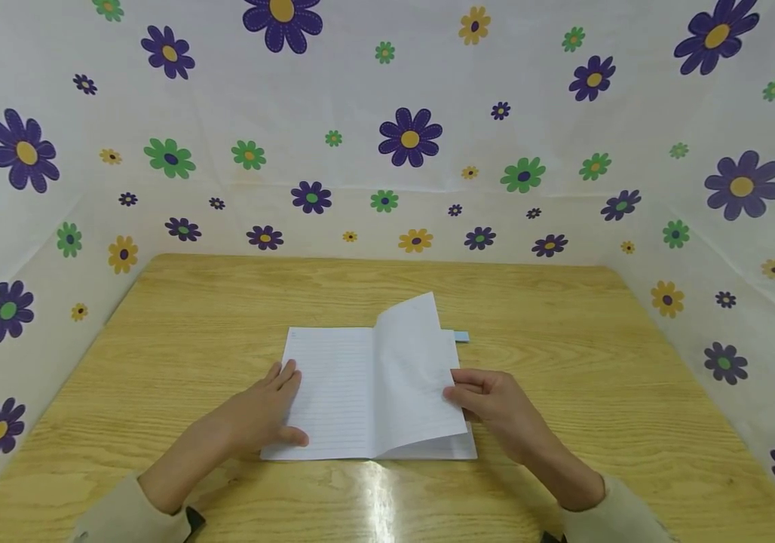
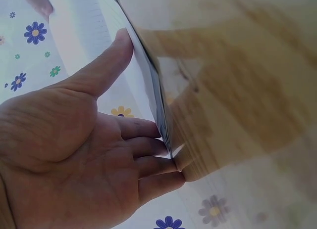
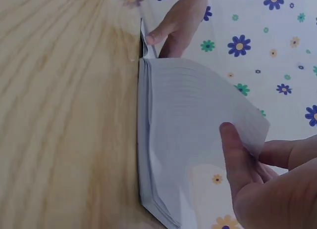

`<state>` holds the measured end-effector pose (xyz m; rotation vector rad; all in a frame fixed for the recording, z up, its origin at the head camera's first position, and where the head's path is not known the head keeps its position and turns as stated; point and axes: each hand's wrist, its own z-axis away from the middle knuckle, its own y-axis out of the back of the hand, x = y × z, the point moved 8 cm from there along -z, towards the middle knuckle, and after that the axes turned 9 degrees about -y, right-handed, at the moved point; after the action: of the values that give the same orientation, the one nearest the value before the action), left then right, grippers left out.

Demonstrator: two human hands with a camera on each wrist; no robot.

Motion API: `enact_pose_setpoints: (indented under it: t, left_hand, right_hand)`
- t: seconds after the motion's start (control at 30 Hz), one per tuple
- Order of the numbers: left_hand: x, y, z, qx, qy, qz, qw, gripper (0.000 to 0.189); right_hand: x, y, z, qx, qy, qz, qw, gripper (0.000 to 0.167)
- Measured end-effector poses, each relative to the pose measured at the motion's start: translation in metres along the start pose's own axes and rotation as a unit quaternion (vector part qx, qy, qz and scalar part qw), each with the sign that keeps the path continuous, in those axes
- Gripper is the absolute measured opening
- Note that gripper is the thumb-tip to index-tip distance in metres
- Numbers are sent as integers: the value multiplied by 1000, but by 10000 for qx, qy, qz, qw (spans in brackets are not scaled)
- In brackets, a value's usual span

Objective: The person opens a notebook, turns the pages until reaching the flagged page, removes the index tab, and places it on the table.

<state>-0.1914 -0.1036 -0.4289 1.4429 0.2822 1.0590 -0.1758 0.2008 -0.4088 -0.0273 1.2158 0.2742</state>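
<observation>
An open notebook [image 1: 329, 396] with lined pages lies on the wooden table. At its left edge rests my left hand [image 1: 261, 413], fingers extended and the thumb lying on the lower left page. My right hand [image 1: 501, 411] pinches the outer edge of a page [image 1: 415, 369] between thumb and fingers. That page is lifted and curves up from the spine, partly hiding the right side of the notebook. The right wrist view shows the lifted sheet [image 3: 193, 105] bending over the stack of pages below.
A pale blue tab [image 1: 461, 336] sticks out at the upper right of the notebook. Wooden tabletop [image 1: 564, 324] surrounds it. White cloth with purple, green and yellow flowers [image 1: 333, 98] stands around the table's back and sides.
</observation>
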Motion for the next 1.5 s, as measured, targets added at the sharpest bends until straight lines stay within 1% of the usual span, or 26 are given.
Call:
enact_pose_setpoints:
  t: [0.1,0.23,0.33,0.43,0.53,0.63,0.77,0.93,1.03,1.13,1.3,1.4,1.5]
  left_hand:
    - [-1,0,0,1,8,-8,10000,101]
    - [-1,0,-1,-9,25,10,10000,102]
    - [-1,-1,-2,-25,40,31,10000,102]
    - [0,-2,-2,-28,35,51,10000,101]
    - [0,-2,-1,-22,26,76,10000,101]
    - [0,-2,-1,-11,32,67,10000,101]
    - [-1,-2,0,9,34,46,10000,102]
    - [-1,-1,-1,7,52,42,10000,103]
    - [-2,-1,0,-23,108,55,9999,102]
    - [-3,0,0,-52,124,95,9999,100]
    - [-6,2,-2,-53,139,223,9996,95]
    - [-5,7,-4,96,106,92,9999,90]
    - [1,18,-8,434,-1,-160,9989,83]
  right_hand:
    - [3,-9,-4,-232,15,-414,9989,49]
    - [2,-21,-7,-475,41,-1099,9928,50]
    - [-1,-29,-8,-606,37,-1302,9896,48]
    - [-2,-33,-8,-588,-15,-1222,9908,44]
    - [-3,-32,-7,-457,-43,-1073,9932,39]
    - [-4,-31,-7,-376,-47,-1047,9938,36]
    - [-3,-32,-9,-324,-58,-1116,9932,35]
    - [-3,-37,-12,-151,-13,-919,9957,36]
    - [-4,-42,-15,-134,43,-855,9962,36]
    - [-5,-47,-17,-201,102,-825,9963,38]
    - [-6,-52,-16,-284,180,-887,9955,40]
    - [-6,-54,-16,-287,203,-888,9954,42]
    - [-6,-55,-15,-276,199,-849,9958,43]
